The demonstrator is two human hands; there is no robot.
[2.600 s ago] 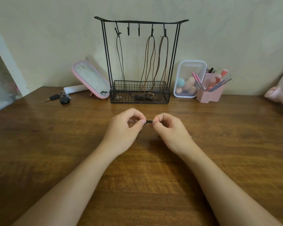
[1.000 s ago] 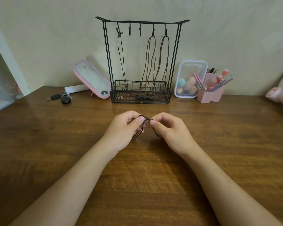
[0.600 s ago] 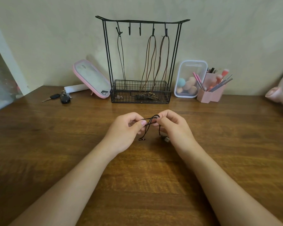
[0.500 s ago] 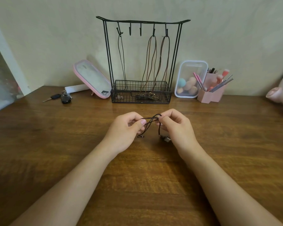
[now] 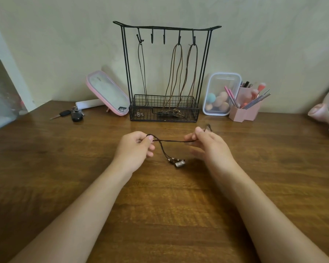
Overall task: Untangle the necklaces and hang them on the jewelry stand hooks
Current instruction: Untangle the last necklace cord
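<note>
While the dark necklace (image 5: 171,140) runs as a taut line from left to right across the middle of the frame, both hands have hold of it. The left hand (image 5: 135,149) pinches one end between thumb and curled forefinger. The right hand (image 5: 210,147) pinches the other end with its remaining fingers loosely spread, and a small loop of cord pokes out past the thumb. A pendant (image 5: 179,163) drops on a doubled strand from near the left hand; whether it touches the table (image 5: 160,205) cannot be told. Higher in the frame stands the jewelry stand (image 5: 167,27). Its two empty hooks (image 5: 152,37) sit almost directly above the left hand's pinch, so that hand looks the nearer for the lift.
</note>
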